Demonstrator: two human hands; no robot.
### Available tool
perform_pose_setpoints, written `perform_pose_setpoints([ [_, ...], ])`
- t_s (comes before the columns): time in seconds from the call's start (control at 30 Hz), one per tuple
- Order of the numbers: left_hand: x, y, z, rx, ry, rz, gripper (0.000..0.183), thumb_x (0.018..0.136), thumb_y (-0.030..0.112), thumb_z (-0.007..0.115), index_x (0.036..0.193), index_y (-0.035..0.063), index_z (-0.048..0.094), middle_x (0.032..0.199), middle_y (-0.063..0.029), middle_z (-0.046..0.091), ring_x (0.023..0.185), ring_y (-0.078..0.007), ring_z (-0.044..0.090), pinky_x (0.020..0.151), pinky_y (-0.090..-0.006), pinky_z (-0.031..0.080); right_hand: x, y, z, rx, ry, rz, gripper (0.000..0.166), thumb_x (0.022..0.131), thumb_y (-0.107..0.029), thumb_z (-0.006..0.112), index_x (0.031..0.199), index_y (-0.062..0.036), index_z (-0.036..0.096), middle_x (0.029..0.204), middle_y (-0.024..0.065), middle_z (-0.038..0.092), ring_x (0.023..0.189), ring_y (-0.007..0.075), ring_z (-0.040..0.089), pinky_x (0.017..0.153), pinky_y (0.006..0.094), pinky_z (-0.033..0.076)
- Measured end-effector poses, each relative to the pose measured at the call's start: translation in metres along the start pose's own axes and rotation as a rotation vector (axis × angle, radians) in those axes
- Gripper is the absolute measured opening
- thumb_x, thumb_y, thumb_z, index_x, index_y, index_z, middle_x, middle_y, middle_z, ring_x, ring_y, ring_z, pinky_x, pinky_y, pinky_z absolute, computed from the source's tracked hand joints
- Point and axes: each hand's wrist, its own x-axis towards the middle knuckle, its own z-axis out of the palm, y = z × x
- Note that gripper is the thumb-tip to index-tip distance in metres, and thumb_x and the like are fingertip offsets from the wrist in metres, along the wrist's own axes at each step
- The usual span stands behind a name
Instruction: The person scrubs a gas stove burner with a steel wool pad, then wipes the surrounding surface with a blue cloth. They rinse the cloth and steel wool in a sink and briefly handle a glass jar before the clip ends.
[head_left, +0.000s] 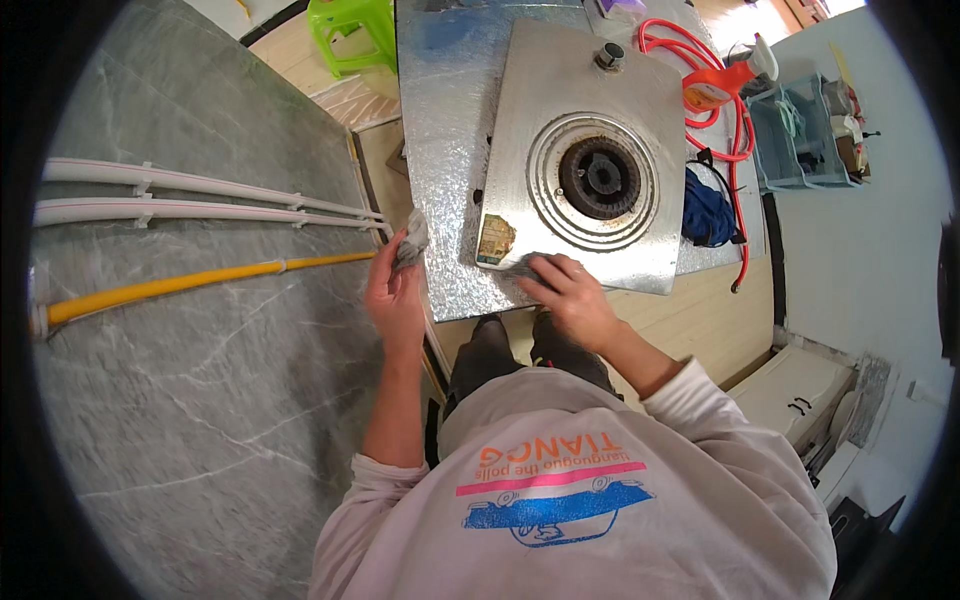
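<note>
A single-burner stainless steel gas stove plate (540, 82) lies on a table covered with silver foil sheeting (442, 142). Its dark round burner (600, 176) sits inside ringed metal with brownish stains, and a control knob (610, 57) stands at the far end. At the near left corner is a worn, peeling sticker (496, 238). My right hand (576, 304) presses a grey scouring pad (529, 265) against the near edge of the plate, close to this sticker. Off the table's left edge, my left hand (396, 300) holds a crumpled grey-white cloth (412, 241).
Right of the stove are an orange spray bottle (706, 88), a coiled red hose (739, 142) and a dark blue cloth bundle (705, 208). A green plastic stool (356, 34) stands beyond. White pipes (217, 181) and a yellow pipe (187, 286) run along the grey marbled wall.
</note>
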Motion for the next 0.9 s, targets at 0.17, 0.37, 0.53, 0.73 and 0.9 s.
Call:
perform_pose_setpoints([
  [0.17, -0.005, -0.002, 0.004, -0.026, -0.001, -0.031, 0.036, 0.085, -0.010, 0.056, 0.119, 0.0006, 0.059, 0.118, -0.0064, 0.059, 0.108, -0.0145, 0.056, 0.093, -0.0265, 0.044, 0.030, -0.012, 0.021, 0.037, 0.095, 0.060, 0.035, 0.068, -0.008, 0.058, 0.102, -0.0047, 0.065, 0.112, 0.0119, 0.057, 0.097, 0.0291, 0.053, 0.083, 0.0373, 0.047],
  [0.37, 0.000, 0.007, 0.026, 0.024, -0.067, -0.019, 0.036, 0.085, -0.010, 0.055, 0.120, 0.0013, 0.059, 0.117, -0.0070, 0.059, 0.108, -0.0151, 0.056, 0.092, -0.0269, 0.045, 0.033, -0.013, 0.020, 0.072, 0.132, 0.118, 0.037, 0.068, -0.004, 0.059, 0.105, -0.0059, 0.064, 0.110, 0.0119, 0.057, 0.094, 0.0291, 0.052, 0.082, 0.0370, 0.047],
  [0.53, -0.001, 0.004, 0.037, 0.038, -0.132, 0.067, 0.036, 0.085, -0.010, 0.055, 0.120, -0.0001, 0.058, 0.118, -0.0087, 0.059, 0.110, -0.0175, 0.056, 0.093, -0.0285, 0.045, -0.094, 0.049, -0.026, -0.144, 0.257, 0.487, 0.054, 0.061, 0.004, 0.064, 0.113, -0.0106, 0.063, 0.116, 0.0144, 0.059, 0.098, 0.0339, 0.054, 0.085, 0.0409, 0.047],
  [0.73, 0.003, 0.001, 0.082, 0.247, -0.263, 0.206, 0.036, 0.084, -0.006, 0.055, 0.119, 0.0022, 0.061, 0.117, -0.0086, 0.061, 0.106, -0.0173, 0.058, 0.093, -0.0292, 0.044, -0.070, 0.031, -0.006, -0.078, 0.385, 0.524, 0.045, 0.065, 0.003, 0.062, 0.108, -0.0083, 0.065, 0.108, 0.0165, 0.062, 0.096, 0.0330, 0.057, 0.085, 0.0425, 0.048],
  [0.9, 0.013, -0.003, 0.098, 0.587, -0.199, 0.419, 0.034, 0.084, -0.001, 0.052, 0.117, 0.0016, 0.060, 0.113, -0.0133, 0.061, 0.106, -0.0298, 0.054, 0.092, -0.0378, 0.044, -0.077, 0.047, -0.014, -0.056, 0.474, 0.572, 0.042, 0.067, 0.005, 0.059, 0.107, -0.0089, 0.066, 0.110, 0.0156, 0.061, 0.095, 0.0336, 0.056, 0.083, 0.0416, 0.047],
])
